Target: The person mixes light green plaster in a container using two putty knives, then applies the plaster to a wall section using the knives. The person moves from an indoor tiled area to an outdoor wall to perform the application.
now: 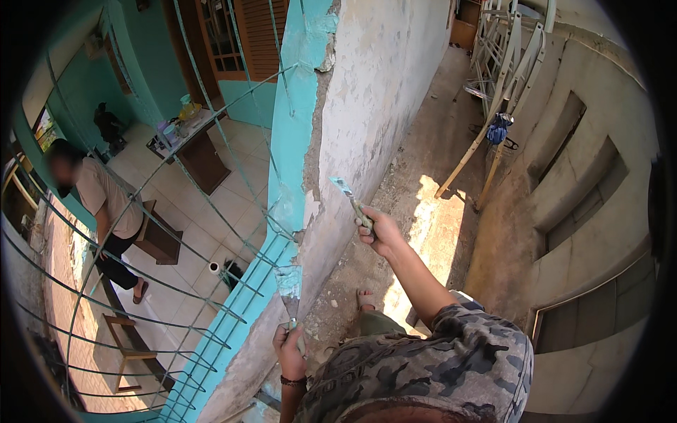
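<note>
My left hand (289, 347) is closed round the handle of a wide putty knife (288, 283), its blade pointing up and smeared with pale turquoise paste. Closed on the handle of a narrower putty knife (341, 185) is my right hand (381, 231); this blade also carries turquoise paste. Its tip is close to the patchy white wall (370, 92); whether it touches I cannot tell. Beside both blades runs the corner, where turquoise paint (290, 134) meets a rough strip of bare grey cement (314, 134). The left blade is over the corner near the window sill (243, 303).
A green metal window grille (176, 155) covers the left side. Behind it are a person (113, 197), a table (194, 137) and a wooden chair (127, 352). Ladders (511, 77) lean along the narrow passage at right, with a blue cloth (498, 129) hanging there. Sunlight falls on the concrete ground (434, 233).
</note>
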The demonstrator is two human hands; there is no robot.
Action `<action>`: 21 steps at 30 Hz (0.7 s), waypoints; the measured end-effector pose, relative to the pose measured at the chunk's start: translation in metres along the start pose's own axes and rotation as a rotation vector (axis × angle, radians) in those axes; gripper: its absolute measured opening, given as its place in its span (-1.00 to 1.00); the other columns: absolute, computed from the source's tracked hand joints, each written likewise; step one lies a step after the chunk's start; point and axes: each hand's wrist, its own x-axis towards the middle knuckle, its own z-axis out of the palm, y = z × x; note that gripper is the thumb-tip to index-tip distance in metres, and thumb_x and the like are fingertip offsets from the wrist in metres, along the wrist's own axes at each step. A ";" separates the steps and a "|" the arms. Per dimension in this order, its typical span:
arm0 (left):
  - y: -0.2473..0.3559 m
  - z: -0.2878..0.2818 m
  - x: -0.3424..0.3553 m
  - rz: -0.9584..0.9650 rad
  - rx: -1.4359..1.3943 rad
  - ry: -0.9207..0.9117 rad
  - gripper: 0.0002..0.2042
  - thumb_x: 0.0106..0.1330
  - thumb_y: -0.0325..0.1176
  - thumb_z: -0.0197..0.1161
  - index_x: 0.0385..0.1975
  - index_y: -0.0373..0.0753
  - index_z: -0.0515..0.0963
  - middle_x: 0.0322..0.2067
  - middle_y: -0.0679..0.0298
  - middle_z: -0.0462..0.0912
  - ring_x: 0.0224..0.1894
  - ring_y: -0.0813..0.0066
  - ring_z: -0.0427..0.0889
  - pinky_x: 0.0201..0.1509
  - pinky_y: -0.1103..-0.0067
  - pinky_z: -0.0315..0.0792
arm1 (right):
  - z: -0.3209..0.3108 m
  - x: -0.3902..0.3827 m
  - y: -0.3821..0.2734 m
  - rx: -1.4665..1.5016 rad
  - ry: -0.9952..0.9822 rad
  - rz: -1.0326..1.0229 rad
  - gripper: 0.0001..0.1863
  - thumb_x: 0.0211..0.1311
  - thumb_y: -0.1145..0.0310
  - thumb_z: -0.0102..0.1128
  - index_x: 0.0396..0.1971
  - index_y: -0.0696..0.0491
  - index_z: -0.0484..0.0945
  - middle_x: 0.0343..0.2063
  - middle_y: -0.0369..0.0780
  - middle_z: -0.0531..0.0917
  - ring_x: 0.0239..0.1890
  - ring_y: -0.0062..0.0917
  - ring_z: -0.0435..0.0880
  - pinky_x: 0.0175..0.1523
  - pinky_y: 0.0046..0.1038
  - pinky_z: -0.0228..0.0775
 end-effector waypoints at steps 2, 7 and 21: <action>0.001 0.010 0.017 0.008 0.004 -0.039 -0.91 0.24 -0.41 0.17 -0.38 -0.27 0.43 -0.67 0.31 0.43 -0.78 0.59 0.31 -0.78 0.67 0.09 | -0.045 -0.002 0.044 -0.009 0.044 0.220 -0.87 0.35 0.28 -0.06 -0.29 0.02 0.39 -0.56 -0.32 0.47 -0.64 -0.69 0.32 -0.64 -0.64 0.03; 0.010 0.045 0.056 -0.004 0.004 -0.091 -0.94 0.25 -0.47 0.16 -0.37 -0.28 0.43 -0.66 0.34 0.43 -0.76 0.62 0.33 -0.76 0.68 0.10 | -0.092 0.012 0.018 -0.090 0.126 0.246 -0.85 0.38 0.25 -0.08 -0.25 0.00 0.39 -0.57 -0.33 0.47 -0.65 -0.70 0.31 -0.64 -0.65 0.03; 0.027 0.168 0.138 0.104 -0.043 -0.145 -0.91 0.24 -0.45 0.17 -0.31 -0.27 0.45 -0.67 0.36 0.43 -0.76 0.61 0.34 -0.78 0.70 0.08 | 0.009 0.129 -0.249 -1.078 0.080 -1.433 -0.61 0.24 0.40 0.16 0.07 0.09 0.41 -0.30 -0.13 0.58 -0.32 -0.35 0.55 -0.18 -0.35 0.41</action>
